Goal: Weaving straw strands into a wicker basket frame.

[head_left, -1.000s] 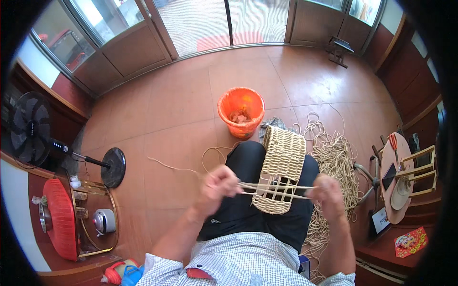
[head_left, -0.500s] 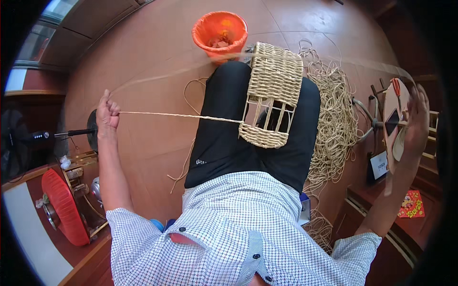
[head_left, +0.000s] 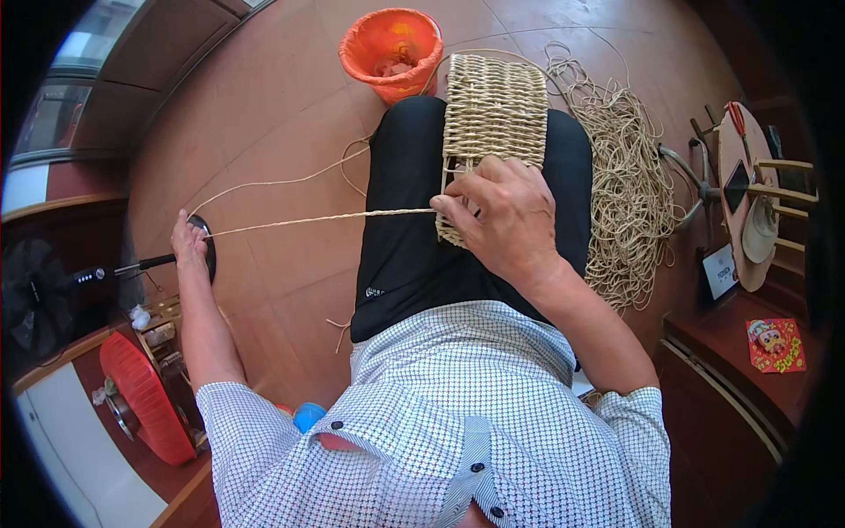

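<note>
A woven cord piece (head_left: 495,106) rests across my dark trousered thighs, its lower part an open grid mostly hidden by my right hand. My left hand (head_left: 192,246) is out at the far left, closed on a beige cord (head_left: 308,219) that runs taut to the piece's left edge; a slacker loop of cord rises from the same hand toward the back. My right hand (head_left: 497,216) lies over the grid with bent fingers, thumb and forefinger pinching at the left edge where the cord meets it.
An orange lined bucket (head_left: 361,55) stands beyond my knees. A tangled cord heap (head_left: 629,198) lies right of my legs. A chair base (head_left: 691,185), board with scissors and hat (head_left: 735,136), and wooden frame (head_left: 779,198) are at right; a black fan (head_left: 40,299) and red-covered object (head_left: 145,396) at left.
My hands were close together over the piece, then spread wide with cord swinging between them. Now my right hand is back on the piece, while my left stays far out with the cord.
</note>
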A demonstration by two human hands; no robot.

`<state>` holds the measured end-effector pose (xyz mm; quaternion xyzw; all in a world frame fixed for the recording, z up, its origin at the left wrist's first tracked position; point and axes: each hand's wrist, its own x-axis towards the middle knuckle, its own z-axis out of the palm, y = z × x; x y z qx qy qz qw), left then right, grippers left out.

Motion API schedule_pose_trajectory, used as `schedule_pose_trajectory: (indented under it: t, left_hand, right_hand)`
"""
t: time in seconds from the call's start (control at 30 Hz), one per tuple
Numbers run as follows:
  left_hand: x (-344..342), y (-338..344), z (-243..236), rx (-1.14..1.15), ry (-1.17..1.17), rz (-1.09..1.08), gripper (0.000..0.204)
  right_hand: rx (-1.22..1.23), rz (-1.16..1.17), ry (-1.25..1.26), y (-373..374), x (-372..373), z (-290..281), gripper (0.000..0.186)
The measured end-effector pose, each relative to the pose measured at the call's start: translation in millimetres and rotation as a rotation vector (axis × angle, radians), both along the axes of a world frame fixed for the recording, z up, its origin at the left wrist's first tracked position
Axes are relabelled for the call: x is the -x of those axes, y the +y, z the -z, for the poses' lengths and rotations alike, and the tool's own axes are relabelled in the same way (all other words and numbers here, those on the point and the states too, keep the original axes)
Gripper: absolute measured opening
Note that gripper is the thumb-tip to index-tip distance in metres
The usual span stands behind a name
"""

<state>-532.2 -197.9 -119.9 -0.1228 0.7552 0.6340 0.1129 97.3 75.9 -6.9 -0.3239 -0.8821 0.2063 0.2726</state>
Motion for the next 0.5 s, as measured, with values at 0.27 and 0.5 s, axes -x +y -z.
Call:
schedule_pose_trajectory:
  t: [0.27,0.5]
  left_hand:
    - [-48,62,-45,0.381,0.294,0.549,0.044]
    - [-275,140,-131,0.471,0.841,0.862,0.023]
  right_hand:
    - [-0.007,-0.009,-0.007,-6,-1,1,0.024]
    - [-0.048,0.079,-0.022,-12,5,6,0.024]
